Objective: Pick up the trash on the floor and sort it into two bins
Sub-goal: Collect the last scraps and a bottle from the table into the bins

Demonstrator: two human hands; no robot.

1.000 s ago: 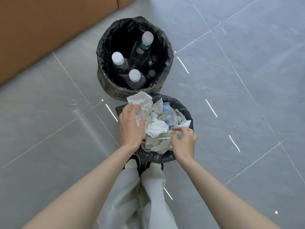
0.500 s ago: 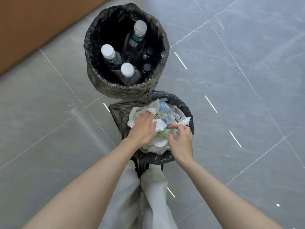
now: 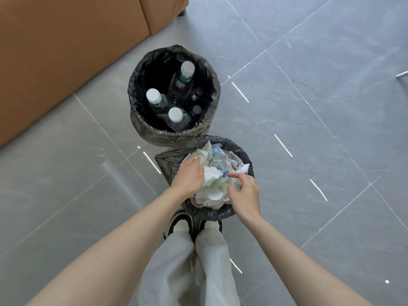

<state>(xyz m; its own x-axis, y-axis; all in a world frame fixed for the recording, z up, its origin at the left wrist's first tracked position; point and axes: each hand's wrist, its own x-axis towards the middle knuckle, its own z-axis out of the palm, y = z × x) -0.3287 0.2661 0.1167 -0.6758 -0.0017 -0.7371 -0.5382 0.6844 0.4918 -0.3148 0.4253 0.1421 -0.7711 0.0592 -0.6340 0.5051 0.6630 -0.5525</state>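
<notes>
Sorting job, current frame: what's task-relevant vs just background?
Task-relevant:
- far bin, holding plastic bottles
- near bin, heaped with crumpled paper and wrappers
- left hand, flat on the heap
- right hand, fingers spread at the heap's edge

Background:
- brown sofa
- grey tiled floor
- metal leg at the right edge
- person's shoes

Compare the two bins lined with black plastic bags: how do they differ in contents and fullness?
The far black-lined bin holds upright clear plastic bottles with white caps, and they stay below its rim. The near black-lined bin holds crumpled white paper and wrappers, heaped above its rim, with the left hand and right hand on the heap. Both bins stand on the grey tile floor, touching.
</notes>
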